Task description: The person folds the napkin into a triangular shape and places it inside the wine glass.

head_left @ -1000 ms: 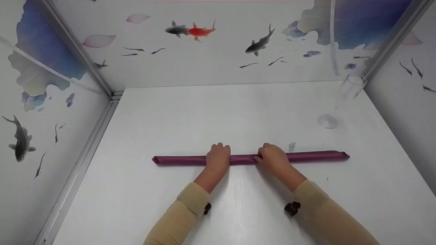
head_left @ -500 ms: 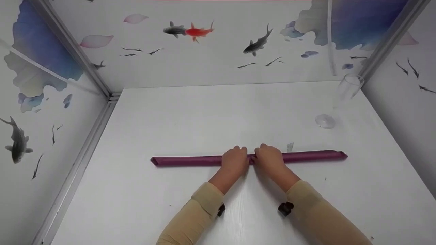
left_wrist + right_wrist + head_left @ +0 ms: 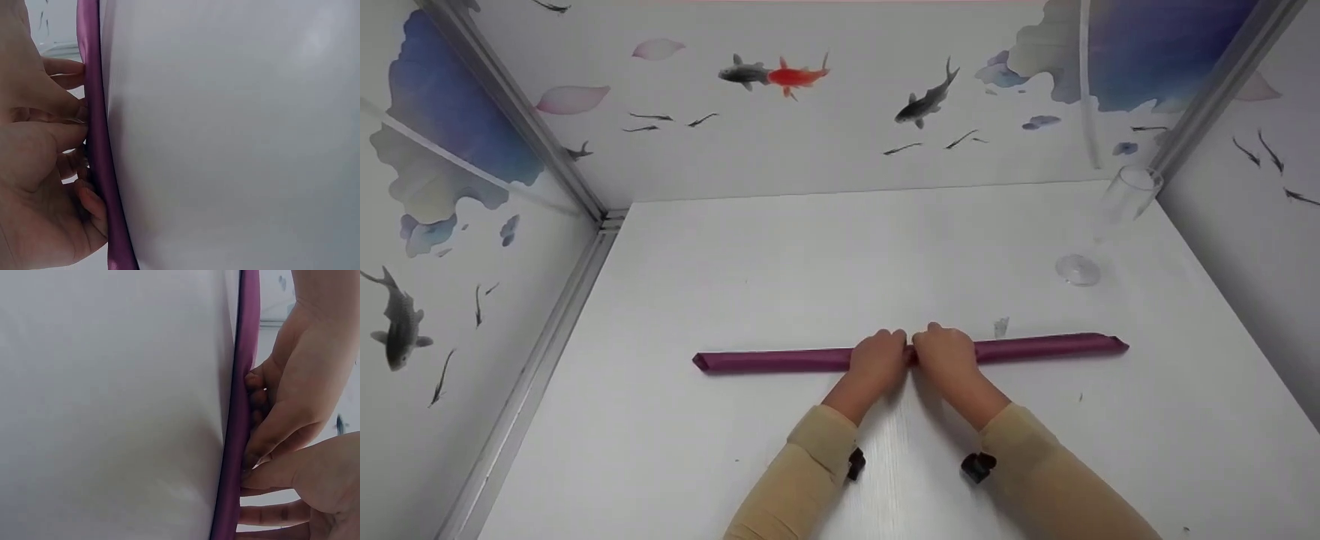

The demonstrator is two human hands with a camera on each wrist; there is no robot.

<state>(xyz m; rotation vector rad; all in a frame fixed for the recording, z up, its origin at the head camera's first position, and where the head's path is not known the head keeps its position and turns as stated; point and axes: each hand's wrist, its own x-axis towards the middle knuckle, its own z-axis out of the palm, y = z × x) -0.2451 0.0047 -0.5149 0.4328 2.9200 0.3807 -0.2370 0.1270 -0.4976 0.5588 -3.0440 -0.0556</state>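
A purple rolled-up cloth with a satin sheen lies lengthwise across the white table in the head view, its pointed ends to left and right. My left hand grips it just left of its middle. Close beside it, my right hand grips the roll just right of the middle. Only a narrow strip of cloth shows between the two hands. In both wrist views, fingers and thumbs press along one side of the cloth; their far sides are hidden behind it.
A clear stemmed glass stands at the back right of the white table, near the right wall. A small translucent mark lies just behind the roll. Printed walls enclose the back and both sides.
My left hand has slid right along the roll until it is beside the right hand. The right hand has shifted slightly left. The cloth keeps nearly the same place.
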